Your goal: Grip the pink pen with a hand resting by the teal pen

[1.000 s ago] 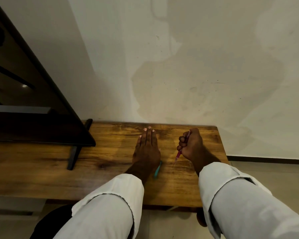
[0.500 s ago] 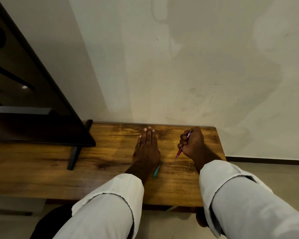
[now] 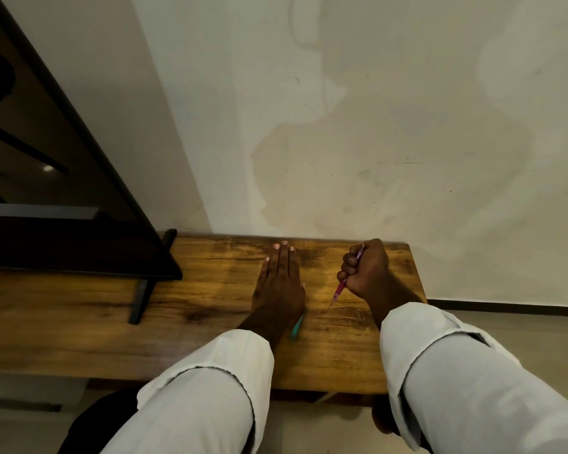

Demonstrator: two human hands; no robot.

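**Pink pen held in your fist, point on the wood**

The pink pen (image 3: 345,279) looks light, stiff and thin; hold it near the lower end for control. Your right hand (image 3: 368,270) closes its fingers around it. Just left of it, your left hand (image 3: 281,290) lies flat with straight fingers on the wooden table (image 3: 210,303), over a teal object (image 3: 297,326).

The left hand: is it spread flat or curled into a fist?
Spread flat: the left hand lies palm down on the wooden table, fingers straight and together.
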